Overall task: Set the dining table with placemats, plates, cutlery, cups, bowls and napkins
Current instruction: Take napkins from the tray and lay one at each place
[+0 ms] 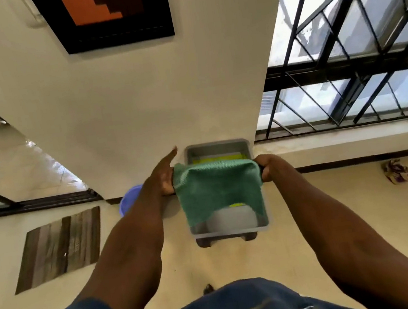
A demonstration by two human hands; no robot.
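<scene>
I hold a green cloth napkin (218, 189) stretched between both hands over a grey plastic bin (231, 231) that stands on the floor by the wall. My left hand (165, 179) pinches the cloth's left corner, with the index finger pointing straight out. My right hand (269, 167) grips the right corner with curled fingers. Inside the bin I see something yellow-green (218, 158) at the far end and a pale rounded item (229, 220) at the near end, both partly hidden by the cloth.
A striped brown placemat (59, 249) lies on the floor to the left. A purple basin (128, 199) sits behind my left forearm. A crumpled patterned cloth (396, 171) lies at the right below the barred window (356, 54). A framed picture (104, 13) hangs on the wall.
</scene>
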